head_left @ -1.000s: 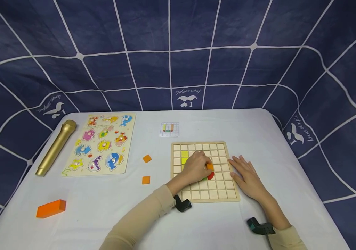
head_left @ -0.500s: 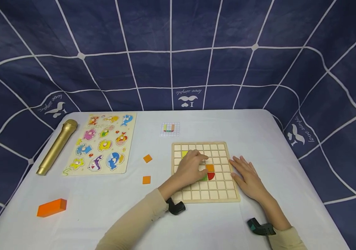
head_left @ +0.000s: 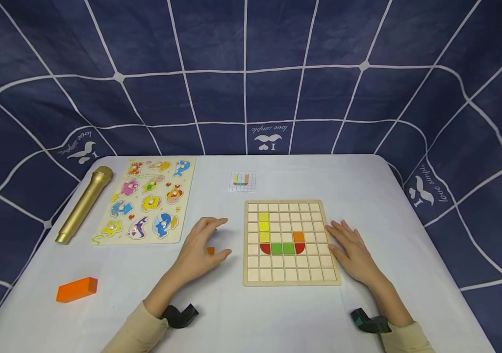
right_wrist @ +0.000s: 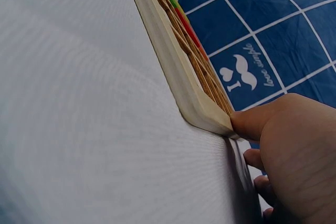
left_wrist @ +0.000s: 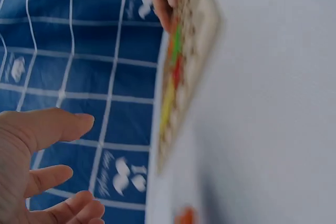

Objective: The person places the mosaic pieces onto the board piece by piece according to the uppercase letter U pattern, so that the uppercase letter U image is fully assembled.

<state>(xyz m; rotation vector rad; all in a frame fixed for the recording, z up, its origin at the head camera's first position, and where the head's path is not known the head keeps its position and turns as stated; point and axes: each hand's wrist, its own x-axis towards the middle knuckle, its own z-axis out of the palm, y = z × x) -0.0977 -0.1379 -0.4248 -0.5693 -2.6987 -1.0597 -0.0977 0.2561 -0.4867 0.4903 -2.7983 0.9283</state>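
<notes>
A wooden grid board (head_left: 292, 283) lies on the table with coloured tiles in some cells. Yellow tiles (head_left: 263, 226) form a column on the left, green tiles (head_left: 283, 248) sit between two red rounded tiles (head_left: 265, 248), and an orange tile (head_left: 298, 237) is above the right red one. My left hand (head_left: 198, 252) hovers left of the board, thumb and fingers spread, holding nothing. Beneath it a loose orange tile (head_left: 211, 250) shows partly; the other loose one is hidden. My right hand (head_left: 354, 252) rests at the board's right edge, its thumb (right_wrist: 252, 121) touching the rim.
At the back lies a small pattern card (head_left: 242, 182) with a coloured U shape. To the left are an animal peg puzzle (head_left: 145, 206), a gold microphone (head_left: 84, 205) and an orange block (head_left: 76, 289). A dark blue curtain (head_left: 268, 93) hangs behind.
My left hand has let go of the orange tile in the board and moved left, over the loose orange tiles. My right hand has stayed at the board's edge.
</notes>
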